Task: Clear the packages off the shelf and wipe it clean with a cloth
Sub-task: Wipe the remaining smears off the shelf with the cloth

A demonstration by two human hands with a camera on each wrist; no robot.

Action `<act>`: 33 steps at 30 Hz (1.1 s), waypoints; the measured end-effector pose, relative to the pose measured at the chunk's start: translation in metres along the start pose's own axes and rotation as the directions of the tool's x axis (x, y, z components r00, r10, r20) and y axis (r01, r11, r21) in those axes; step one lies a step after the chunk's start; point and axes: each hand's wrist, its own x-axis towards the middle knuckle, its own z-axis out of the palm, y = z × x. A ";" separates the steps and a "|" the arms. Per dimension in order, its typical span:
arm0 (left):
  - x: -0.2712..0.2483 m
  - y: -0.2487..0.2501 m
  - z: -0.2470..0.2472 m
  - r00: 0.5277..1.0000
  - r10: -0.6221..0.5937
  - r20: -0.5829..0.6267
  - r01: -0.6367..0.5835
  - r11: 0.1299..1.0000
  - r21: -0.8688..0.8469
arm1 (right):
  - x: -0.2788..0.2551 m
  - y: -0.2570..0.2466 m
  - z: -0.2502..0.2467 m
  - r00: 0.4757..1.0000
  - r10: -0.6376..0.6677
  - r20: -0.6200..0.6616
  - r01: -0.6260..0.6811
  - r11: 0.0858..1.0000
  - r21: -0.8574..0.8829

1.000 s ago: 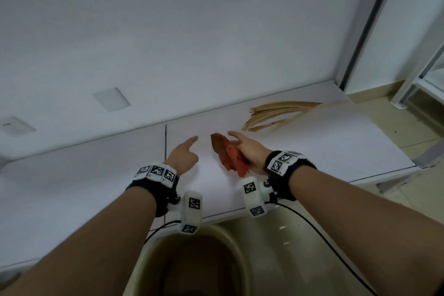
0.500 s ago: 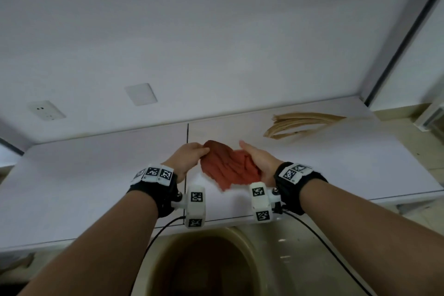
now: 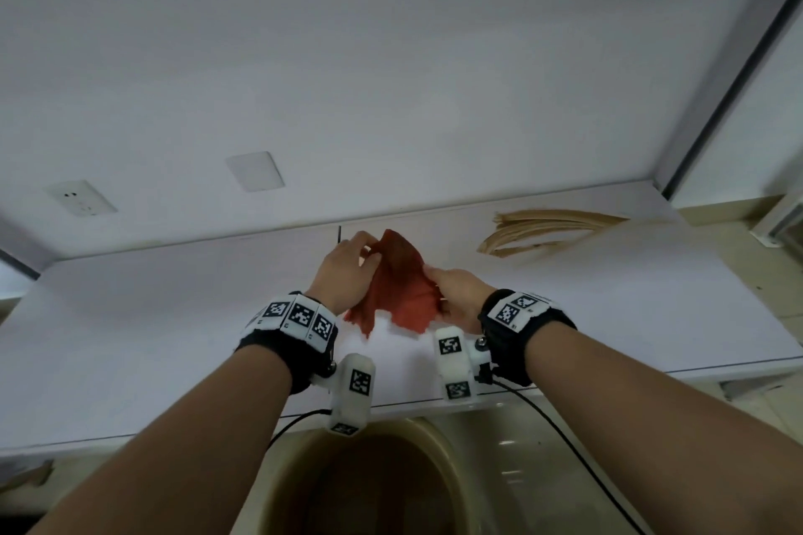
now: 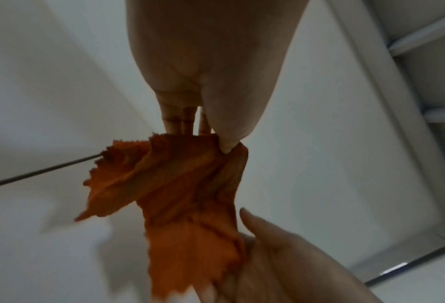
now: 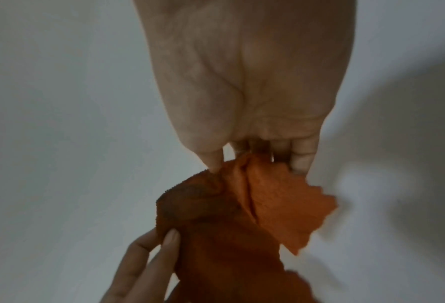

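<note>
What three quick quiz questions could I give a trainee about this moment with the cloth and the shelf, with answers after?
1. True or false: both hands hold the orange cloth.
2. Where does the stack of tan packages lie: A) under the cloth, B) on the white shelf to the right of the hands, near the wall, C) in the left hand?
3. Fill in: the cloth is held ____ the shelf, not spread flat on it.

Key
1. True: the left hand pinches its far corner, the right hand grips its near edge.
2. B.
3. Above.
</note>
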 end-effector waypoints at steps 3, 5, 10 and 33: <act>0.001 0.012 0.010 0.993 0.005 0.114 0.013 0.988 -0.157 | -0.005 -0.006 -0.001 0.996 -0.027 0.080 0.012 0.981 0.192; 0.000 0.019 0.017 0.977 0.021 0.212 0.028 0.975 -0.222 | -0.006 -0.009 -0.002 0.995 -0.049 0.085 0.022 0.956 0.292; -0.001 0.026 0.027 0.968 0.011 0.251 0.096 0.906 -0.412 | -0.001 0.002 -0.008 0.997 -0.032 -0.075 0.048 0.974 0.219; 0.008 -0.023 0.067 0.970 -0.097 0.225 0.048 0.976 0.211 | 0.034 0.050 -0.083 0.872 -0.392 0.295 0.270 -0.118 -0.956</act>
